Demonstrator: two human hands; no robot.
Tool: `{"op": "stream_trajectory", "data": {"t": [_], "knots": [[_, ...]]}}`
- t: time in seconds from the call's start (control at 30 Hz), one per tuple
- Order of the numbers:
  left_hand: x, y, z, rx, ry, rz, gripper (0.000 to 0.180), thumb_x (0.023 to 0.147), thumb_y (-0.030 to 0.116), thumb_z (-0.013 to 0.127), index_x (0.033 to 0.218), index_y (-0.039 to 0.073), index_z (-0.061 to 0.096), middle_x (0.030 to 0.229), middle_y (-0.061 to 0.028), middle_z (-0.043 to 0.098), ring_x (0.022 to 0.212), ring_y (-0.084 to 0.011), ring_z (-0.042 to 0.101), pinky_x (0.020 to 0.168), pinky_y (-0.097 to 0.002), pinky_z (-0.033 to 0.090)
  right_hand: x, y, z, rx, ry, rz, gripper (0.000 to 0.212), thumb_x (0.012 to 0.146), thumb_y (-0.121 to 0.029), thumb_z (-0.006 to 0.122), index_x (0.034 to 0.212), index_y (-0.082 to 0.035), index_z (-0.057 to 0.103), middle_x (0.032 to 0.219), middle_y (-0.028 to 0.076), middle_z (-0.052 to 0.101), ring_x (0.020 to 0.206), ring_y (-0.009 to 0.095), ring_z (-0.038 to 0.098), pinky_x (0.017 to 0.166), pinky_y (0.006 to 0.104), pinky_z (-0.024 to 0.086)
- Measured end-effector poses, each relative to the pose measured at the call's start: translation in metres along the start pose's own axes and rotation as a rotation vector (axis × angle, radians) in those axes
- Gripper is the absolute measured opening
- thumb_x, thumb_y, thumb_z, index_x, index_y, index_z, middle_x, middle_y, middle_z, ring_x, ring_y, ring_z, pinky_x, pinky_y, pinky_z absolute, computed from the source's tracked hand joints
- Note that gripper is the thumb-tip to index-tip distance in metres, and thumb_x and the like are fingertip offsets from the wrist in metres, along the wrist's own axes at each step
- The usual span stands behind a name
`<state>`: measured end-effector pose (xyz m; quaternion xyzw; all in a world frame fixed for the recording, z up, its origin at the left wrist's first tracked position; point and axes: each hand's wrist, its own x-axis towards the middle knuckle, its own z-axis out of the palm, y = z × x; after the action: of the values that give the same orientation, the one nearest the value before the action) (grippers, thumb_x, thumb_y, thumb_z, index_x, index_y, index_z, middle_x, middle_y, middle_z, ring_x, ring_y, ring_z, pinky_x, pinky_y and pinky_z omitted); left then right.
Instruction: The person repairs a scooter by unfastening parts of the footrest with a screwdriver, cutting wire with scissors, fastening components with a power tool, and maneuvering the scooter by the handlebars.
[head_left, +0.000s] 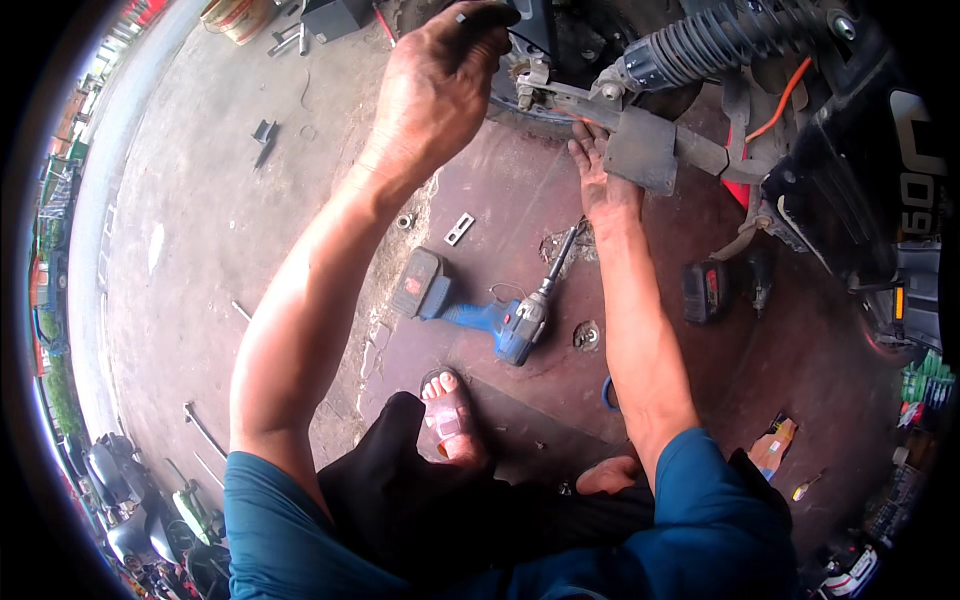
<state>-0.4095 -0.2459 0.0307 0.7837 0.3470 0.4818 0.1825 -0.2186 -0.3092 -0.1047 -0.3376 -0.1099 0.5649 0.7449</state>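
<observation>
At the top, my left hand (437, 95) is closed, its blackened fingers curled at a dark part beside the wheel; what they grip is hidden. My right hand (608, 190) reaches palm up under the swingarm (690, 150) of a motorbike, fingers stretched out and partly covered by a flat metal plate (642, 150). Above that hand is the axle end with its metal bracket (537, 75). A coil-spring shock absorber (700, 50) slopes up to the right. The tyre (530, 122) shows only in part behind these pieces.
A blue cordless impact wrench (490, 318) with a long socket lies on the reddish floor between my arms. Near it are a slotted metal plate (459, 229), a nut (405, 221) and a spare battery (704, 291). A bucket (235, 18) stands far left; motorbike parts (130, 500) sit lower left.
</observation>
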Motion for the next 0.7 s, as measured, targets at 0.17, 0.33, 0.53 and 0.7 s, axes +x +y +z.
{"op": "stream_trajectory", "data": {"t": [0.17,0.33,0.53,0.7], "knots": [[0.005,0.007,0.023,-0.040,-0.223,-0.054,0.024,0.094,0.011,0.053,0.112,0.001,0.064,0.096,-0.0127,0.069,0.083,-0.0222,0.067,0.078,-0.0311,0.052,0.011,-0.004,-0.015,-0.186,-0.030,-0.036,0.042,0.099,-0.033,0.048,0.135,-0.012,0.045,0.136,0.011,0.051,0.123,0.027,0.052,0.101,0.0404,0.041],[0.009,0.009,0.047,-0.122,-0.359,-0.211,0.027,0.088,0.006,0.053,0.113,0.002,0.064,0.110,-0.0166,0.065,0.098,-0.0315,0.065,0.085,-0.0364,0.052,0.048,0.004,-0.053,-0.333,-0.041,-0.110,0.034,0.096,-0.018,0.056,0.128,-0.011,0.050,0.127,0.009,0.057,0.115,0.024,0.057,0.091,0.0380,0.048],[0.009,-0.017,0.078,-0.144,-0.354,-0.099,0.025,0.092,0.019,0.055,0.106,0.000,0.064,0.089,-0.0250,0.066,0.089,-0.0416,0.063,0.079,-0.0432,0.050,0.060,0.010,-0.067,-0.412,-0.029,-0.166,0.026,0.096,-0.014,0.058,0.121,-0.008,0.057,0.118,0.005,0.062,0.106,0.018,0.061,0.080,0.0317,0.052],[0.007,-0.015,0.093,-0.141,-0.426,-0.104,0.024,0.091,0.020,0.056,0.103,0.001,0.063,0.084,-0.0254,0.064,0.086,-0.0431,0.061,0.076,-0.0446,0.049,0.077,0.010,-0.093,-0.847,-0.083,-0.411,0.023,0.095,-0.017,0.061,0.115,-0.006,0.060,0.102,0.004,0.067,0.091,0.013,0.064,0.072,0.0269,0.051]]}}
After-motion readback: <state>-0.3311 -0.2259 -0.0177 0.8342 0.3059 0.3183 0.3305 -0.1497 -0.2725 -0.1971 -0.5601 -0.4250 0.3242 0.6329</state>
